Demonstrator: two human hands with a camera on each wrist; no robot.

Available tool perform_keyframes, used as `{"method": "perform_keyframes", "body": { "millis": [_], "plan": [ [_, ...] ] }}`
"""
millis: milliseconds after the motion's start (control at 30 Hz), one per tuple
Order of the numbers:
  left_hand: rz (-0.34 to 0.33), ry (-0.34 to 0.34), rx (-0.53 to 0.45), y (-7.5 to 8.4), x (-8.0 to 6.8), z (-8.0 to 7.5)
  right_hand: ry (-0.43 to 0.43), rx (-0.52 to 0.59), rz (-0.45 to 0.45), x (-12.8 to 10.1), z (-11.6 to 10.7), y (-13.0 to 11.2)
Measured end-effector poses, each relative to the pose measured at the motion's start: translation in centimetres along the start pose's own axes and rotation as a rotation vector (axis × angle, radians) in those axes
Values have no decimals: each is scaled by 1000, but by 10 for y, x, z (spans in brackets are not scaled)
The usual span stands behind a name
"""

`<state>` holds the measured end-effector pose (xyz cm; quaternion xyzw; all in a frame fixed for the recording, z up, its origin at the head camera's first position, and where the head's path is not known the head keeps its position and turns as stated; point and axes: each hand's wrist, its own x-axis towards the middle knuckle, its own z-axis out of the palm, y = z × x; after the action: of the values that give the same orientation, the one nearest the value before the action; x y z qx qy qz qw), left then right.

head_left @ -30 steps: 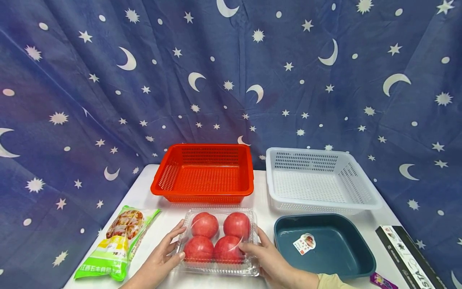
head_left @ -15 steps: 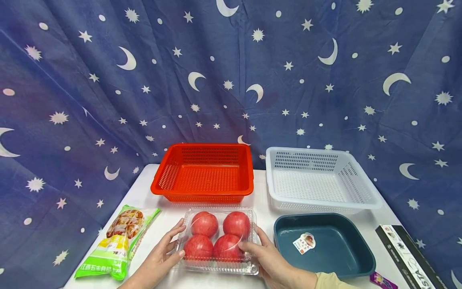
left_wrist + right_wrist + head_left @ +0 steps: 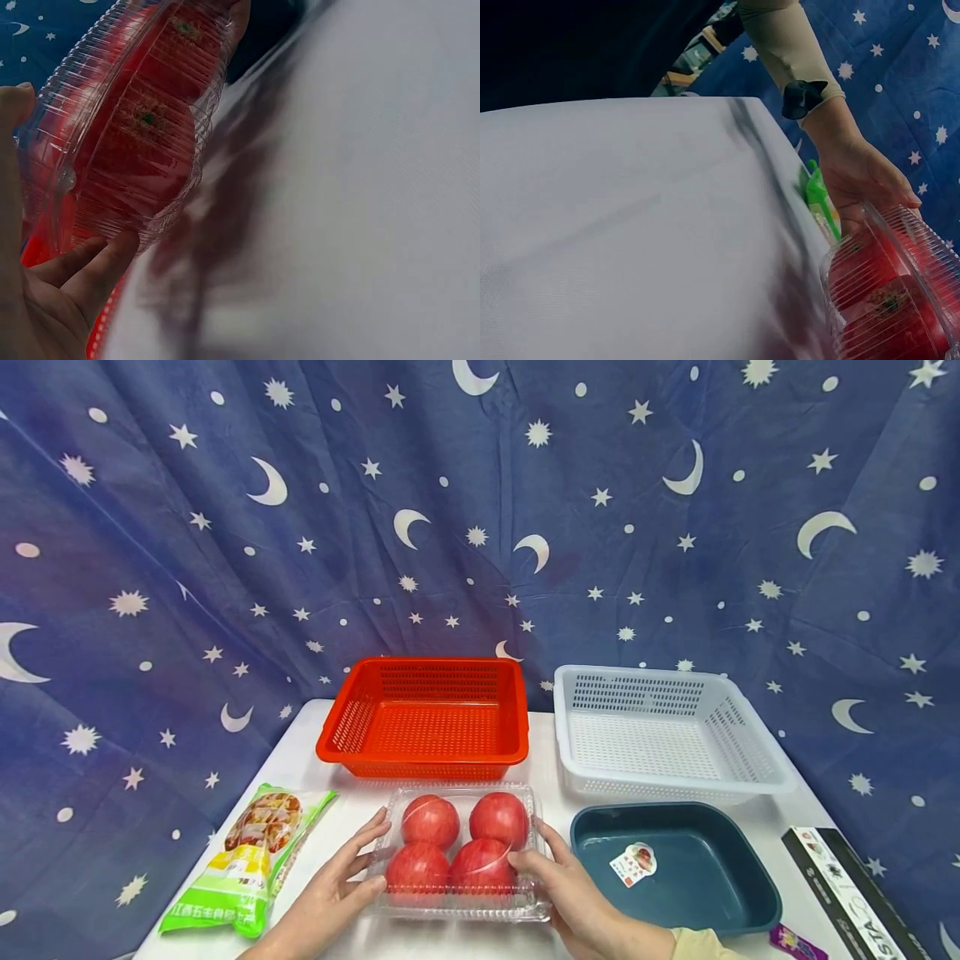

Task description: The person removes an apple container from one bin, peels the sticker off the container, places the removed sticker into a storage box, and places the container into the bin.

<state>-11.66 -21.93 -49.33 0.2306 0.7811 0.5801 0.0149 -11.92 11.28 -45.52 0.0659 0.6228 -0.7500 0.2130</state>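
Note:
A clear plastic clamshell box (image 3: 480,912) of red apples (image 3: 483,866) is held between both hands near the table's front. My left hand (image 3: 330,893) grips its left end, thumb on the lid's edge and fingers along the side. My right hand (image 3: 573,889) grips the right end, with the thumb over the lid's front right corner. In the left wrist view, the box's ribbed wall (image 3: 124,150) stands over its shadow, clear of the cloth, with left fingers (image 3: 101,266) under its edge. The right wrist view shows the left hand (image 3: 866,176) at the box's far end.
Behind the box stands a red basket (image 3: 431,772), with a white basket (image 3: 675,787) to its right. A dark teal basin (image 3: 675,868) holding a label card (image 3: 633,864) is beside my right hand. A green food bag (image 3: 243,860) lies left; a long black-and-white box (image 3: 851,893) and purple packet (image 3: 797,942) lie right.
Both hands have shifted the box of apples slightly up and to the right in the head view, tilting it a little. The grip stays the same, and the baskets and basin stay put.

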Motion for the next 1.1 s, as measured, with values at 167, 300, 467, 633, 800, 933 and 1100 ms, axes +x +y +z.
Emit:
{"method": "perform_keyframes", "body": {
  "millis": [167,300,467,633,800,933,1100],
  "plan": [
    [81,-26,11,13,8,-3,1,5,-2,-7,-3,-14],
    [113,-21,53,25,15,-9,10,15,-15,-11,-6,-26],
    [162,70,139,34,28,-24,42,3,-30,-17,-10,-40],
    [195,209,257,36,42,-46,64,11,-57,-20,-15,-53],
    [156,305,391,27,55,-70,72,25,-77,-18,-20,-69],
    [98,346,461,13,66,-87,69,42,-91,-13,-24,-83],
    [6,347,458,-3,77,-103,53,52,-124,-3,-27,-100]
  ]
}}
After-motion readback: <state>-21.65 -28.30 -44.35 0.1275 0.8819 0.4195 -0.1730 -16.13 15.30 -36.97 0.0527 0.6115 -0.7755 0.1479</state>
